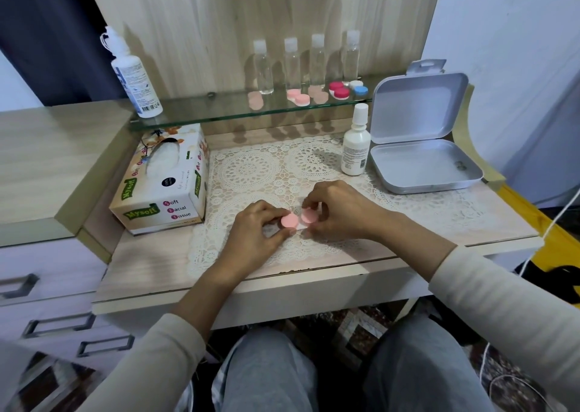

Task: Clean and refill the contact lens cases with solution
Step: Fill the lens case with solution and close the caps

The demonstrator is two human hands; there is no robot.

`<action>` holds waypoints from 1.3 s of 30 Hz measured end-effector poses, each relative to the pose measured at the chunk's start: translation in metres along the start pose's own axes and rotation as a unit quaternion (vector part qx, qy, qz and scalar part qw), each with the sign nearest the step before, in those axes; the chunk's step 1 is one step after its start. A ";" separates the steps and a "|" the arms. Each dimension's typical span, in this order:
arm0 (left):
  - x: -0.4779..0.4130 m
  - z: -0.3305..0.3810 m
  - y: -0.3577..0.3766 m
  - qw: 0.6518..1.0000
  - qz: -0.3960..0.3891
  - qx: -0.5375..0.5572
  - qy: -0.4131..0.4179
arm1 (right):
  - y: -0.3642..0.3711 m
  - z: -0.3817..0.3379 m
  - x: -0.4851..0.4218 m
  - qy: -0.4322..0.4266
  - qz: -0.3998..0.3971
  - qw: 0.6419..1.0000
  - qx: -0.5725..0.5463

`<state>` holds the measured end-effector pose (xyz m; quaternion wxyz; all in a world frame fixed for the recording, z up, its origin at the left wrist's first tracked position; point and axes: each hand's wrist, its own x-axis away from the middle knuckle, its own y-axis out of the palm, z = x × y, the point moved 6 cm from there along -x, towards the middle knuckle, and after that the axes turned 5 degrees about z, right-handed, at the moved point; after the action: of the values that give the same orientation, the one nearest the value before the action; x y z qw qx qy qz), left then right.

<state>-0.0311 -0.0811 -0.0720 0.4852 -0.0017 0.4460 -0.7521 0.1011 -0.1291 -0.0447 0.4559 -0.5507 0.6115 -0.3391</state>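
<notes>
Left hand (255,228), right hand (340,210) each pinch pink lens case (298,219) cap; bare lace mat (251,170) beyond

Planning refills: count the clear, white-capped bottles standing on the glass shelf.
4, in a row on the glass shelf: leftmost bottle, second bottle, third bottle, rightmost bottle. None seems hidden.

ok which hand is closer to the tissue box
Left. The left hand is just right of the tissue box; the right hand is farther right, beyond the pink lens case both pinch.
</notes>
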 end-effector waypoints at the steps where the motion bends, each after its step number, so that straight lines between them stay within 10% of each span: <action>1: 0.000 0.000 0.000 1.000 -0.001 0.002 0.000 | -0.001 0.000 0.001 -0.003 -0.001 1.000 -0.017; 39: 0.000 0.001 -0.001 1.000 -0.003 0.009 -0.004 | 0.006 -0.001 0.005 0.008 0.032 0.999 -0.039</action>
<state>-0.0311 -0.0815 -0.0705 0.4846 -0.0025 0.4374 -0.7575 0.0978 -0.1331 -0.0504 0.4400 -0.5453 0.6452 -0.3044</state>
